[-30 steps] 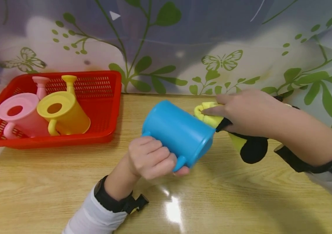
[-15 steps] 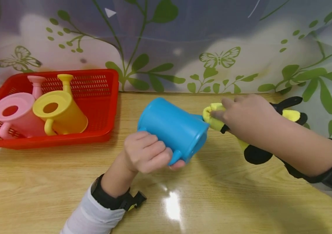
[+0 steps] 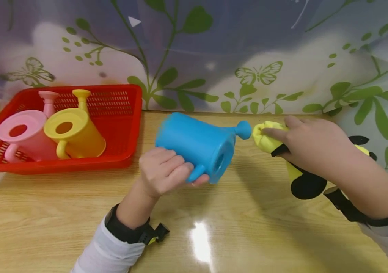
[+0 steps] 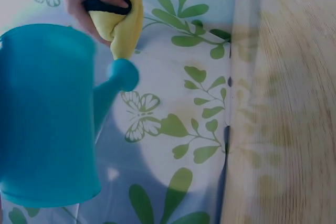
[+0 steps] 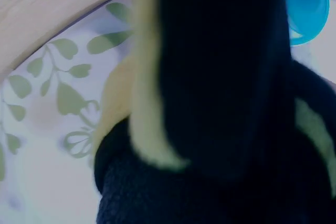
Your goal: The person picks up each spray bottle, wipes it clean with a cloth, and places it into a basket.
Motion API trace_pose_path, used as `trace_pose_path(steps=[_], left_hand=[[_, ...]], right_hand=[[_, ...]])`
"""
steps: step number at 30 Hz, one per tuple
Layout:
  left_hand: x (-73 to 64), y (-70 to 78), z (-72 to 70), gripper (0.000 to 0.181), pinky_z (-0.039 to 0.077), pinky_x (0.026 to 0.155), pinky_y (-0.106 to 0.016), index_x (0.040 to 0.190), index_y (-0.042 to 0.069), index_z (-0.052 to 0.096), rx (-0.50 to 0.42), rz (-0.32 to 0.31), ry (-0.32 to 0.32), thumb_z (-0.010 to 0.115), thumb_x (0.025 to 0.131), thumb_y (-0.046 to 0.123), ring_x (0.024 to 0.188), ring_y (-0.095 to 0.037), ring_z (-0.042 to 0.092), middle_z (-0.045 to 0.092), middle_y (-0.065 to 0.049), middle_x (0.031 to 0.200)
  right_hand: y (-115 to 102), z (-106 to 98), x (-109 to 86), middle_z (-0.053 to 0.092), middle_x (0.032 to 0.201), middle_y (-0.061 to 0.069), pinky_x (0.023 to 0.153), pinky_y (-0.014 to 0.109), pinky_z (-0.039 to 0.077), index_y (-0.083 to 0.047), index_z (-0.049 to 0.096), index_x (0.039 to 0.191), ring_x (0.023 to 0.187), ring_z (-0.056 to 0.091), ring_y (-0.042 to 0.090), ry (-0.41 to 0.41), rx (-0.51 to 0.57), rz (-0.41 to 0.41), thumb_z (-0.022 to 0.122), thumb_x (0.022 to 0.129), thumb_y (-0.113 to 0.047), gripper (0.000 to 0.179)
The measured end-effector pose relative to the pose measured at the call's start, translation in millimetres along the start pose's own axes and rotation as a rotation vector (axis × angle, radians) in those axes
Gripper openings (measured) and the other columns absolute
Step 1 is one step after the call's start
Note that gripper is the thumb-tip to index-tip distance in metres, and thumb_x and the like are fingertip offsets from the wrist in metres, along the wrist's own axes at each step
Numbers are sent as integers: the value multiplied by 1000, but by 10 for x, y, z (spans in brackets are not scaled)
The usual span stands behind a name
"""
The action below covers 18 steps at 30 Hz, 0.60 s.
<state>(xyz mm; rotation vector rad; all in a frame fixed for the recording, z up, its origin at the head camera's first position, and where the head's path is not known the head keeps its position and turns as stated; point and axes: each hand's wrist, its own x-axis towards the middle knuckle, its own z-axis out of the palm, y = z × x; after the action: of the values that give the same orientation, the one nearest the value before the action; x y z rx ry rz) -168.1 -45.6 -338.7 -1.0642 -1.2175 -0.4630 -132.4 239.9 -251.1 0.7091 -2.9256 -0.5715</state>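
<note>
My left hand (image 3: 166,170) grips the handle of a blue watering can (image 3: 194,138), held tilted over the table with its round hole partly facing me. The can's spout ends in a round rose (image 3: 243,129) that points right. Just right of it, my right hand (image 3: 316,146) pinches a soft yellow-and-black cloth thing (image 3: 269,138), its rolled yellow end toward the rose. A black rounded flap (image 3: 308,185) hangs below that hand. In the left wrist view the cloth's tip (image 4: 123,45) is right at the rose. The cloth's dark side (image 5: 220,77) fills much of the right wrist view.
A red basket (image 3: 125,161) stands at the back left. In it are a pink watering can (image 3: 31,140) and a yellow watering can (image 3: 81,138), both upright. A printed curtain (image 3: 194,57) hangs along the far edge of the wooden table (image 3: 248,235).
The blue watering can has shifted left and turned, bringing its rose and hole into sight. My right hand has moved right and slightly nearer with the cloth thing, away from the can.
</note>
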Motion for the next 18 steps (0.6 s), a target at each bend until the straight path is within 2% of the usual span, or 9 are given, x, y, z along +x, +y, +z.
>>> trace_pose_path(steps=[2, 5, 9, 11, 13, 15, 18], left_hand=[[-15, 12, -6, 46, 24, 35, -23, 60, 9, 48, 42, -134, 35, 62, 92, 38, 37, -12, 34, 40, 1, 46], [-28, 24, -24, 52, 27, 36, -29, 59, 5, 51, 112, -391, 116, 60, 94, 42, 37, -19, 39, 44, -5, 46], [-25, 7, -37, 60, 36, 45, -24, 59, 0, 52, 153, -753, 292, 59, 92, 50, 43, -22, 43, 47, -11, 50], [-16, -25, -53, 66, 38, 51, -19, 60, -4, 50, 123, -919, 378, 59, 91, 53, 48, -18, 44, 44, -10, 51], [-1, -71, -82, 70, 37, 55, -16, 62, -8, 45, 63, -1057, 460, 60, 90, 54, 52, -11, 43, 41, -4, 53], [20, -125, -133, 61, 34, 55, -18, 62, -3, 45, 2, -1181, 515, 59, 93, 47, 55, -8, 42, 41, 2, 56], [61, -198, -237, 40, 30, 53, -21, 66, 8, 47, -83, -1335, 583, 51, 100, 29, 54, -9, 38, 41, 6, 58]], right_hand=[[33, 41, -41, 59, 98, 20, 43, 36, 39, -24, 60, 131, 52, 45, 22, 24, 27, 10, 84, 72, -37, 65], [69, 109, -90, 54, 89, 15, 42, 33, 34, -23, 56, 135, 49, 41, 19, 16, 89, 21, 82, 74, -37, 68], [117, 207, -148, 47, 84, 6, 42, 30, 29, -24, 52, 139, 47, 34, 14, -41, 177, 36, 80, 77, -38, 69], [150, 255, -173, 47, 84, 5, 43, 29, 28, -23, 52, 139, 47, 34, 13, -58, 206, 43, 79, 78, -39, 69], [186, 299, -192, 49, 84, 5, 43, 28, 29, -22, 52, 139, 48, 35, 13, -69, 224, 51, 79, 78, -38, 69], [224, 339, -198, 50, 85, 6, 44, 28, 29, -22, 51, 140, 49, 37, 13, -83, 237, 63, 79, 78, -37, 70], [277, 389, -194, 52, 88, 7, 44, 29, 30, -21, 49, 141, 51, 39, 14, -111, 252, 85, 77, 80, -37, 70]])
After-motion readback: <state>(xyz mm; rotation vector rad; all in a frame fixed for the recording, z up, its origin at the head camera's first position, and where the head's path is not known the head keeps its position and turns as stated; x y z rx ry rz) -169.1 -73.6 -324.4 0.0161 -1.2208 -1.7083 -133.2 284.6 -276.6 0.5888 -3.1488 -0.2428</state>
